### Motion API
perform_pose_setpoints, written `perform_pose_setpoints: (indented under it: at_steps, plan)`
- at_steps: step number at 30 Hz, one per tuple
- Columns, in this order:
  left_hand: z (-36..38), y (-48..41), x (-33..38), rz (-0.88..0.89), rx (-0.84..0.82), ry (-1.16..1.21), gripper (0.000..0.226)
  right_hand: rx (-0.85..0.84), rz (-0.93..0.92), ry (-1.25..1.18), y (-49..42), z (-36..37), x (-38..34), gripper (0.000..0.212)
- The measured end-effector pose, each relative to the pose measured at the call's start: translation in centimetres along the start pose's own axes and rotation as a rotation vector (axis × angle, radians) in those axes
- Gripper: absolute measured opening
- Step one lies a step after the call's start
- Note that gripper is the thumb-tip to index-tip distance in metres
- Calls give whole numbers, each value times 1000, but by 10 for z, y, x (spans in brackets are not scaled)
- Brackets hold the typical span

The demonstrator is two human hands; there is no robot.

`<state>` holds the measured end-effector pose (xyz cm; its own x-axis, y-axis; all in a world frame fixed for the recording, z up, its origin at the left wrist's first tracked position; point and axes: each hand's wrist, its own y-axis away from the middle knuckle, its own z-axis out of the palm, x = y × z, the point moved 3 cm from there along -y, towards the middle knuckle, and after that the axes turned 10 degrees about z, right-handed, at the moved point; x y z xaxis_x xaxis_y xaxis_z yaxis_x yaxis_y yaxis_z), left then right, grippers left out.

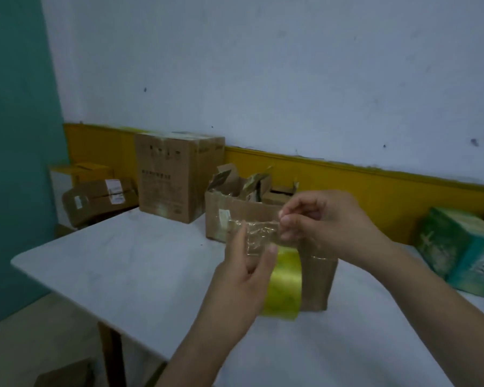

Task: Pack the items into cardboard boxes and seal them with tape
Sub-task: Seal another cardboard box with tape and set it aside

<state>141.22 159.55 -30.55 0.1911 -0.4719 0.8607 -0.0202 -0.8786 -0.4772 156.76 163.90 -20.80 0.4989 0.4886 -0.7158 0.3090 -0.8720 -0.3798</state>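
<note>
- Left grip [241,277] closed round the tape roll [284,286], held up in front of the chest, thumb tip laid on the pulled-out tape strip [259,236].
- Right grip [319,222] pinching the far end of that strip between thumb and fingertips, stretched sideways between the two hands.
- Strip already wrinkled and cloudy in the middle, not flat.
- Small cardboard box [317,280] standing on the desk [123,261] just behind the roll, partly hidden by it; cannot tell whether its top is closed.
- Behind it, an open cardboard box [235,210] with ragged flaps and items sticking up inside; a tall sealed carton [168,180] further back to the left; green packages [458,247] at the desk's right edge.
- Likely step: freeing a length of tape for sealing the small box.
- Risk: creased strip folding and sticking to itself, caused by slack between the hands; wasted length, weak seal.
- Risk: adhesive clinging to the fingers, caused by the pinch on the sticky face; crooked lay-down on the box.
- Risk: light box sliding or tipping under pressing, with neither hand free to steady it.
- Risk: uneven tear with no cutter in view.
</note>
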Motion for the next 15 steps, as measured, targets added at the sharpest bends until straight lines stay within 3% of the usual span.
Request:
perform_pose_setpoints:
  at_steps: [3,4,6,9,15]
  plan:
    - [-25,-22,12,371,333,-508,41,31,-113,202,10,-16,-9,12]
    - [-27,-35,17,447,332,-642,36,22,-123,234,13,-20,-12,11]
    - [-23,-67,16,412,94,-812,42,22,-111,284,14,-25,-16,9]
    - [-9,-94,1,211,-267,-832,57,7,-86,299,12,-26,-17,8]
    - [-8,-96,0,305,-186,-663,22,51,-95,386,4,-19,-7,16]
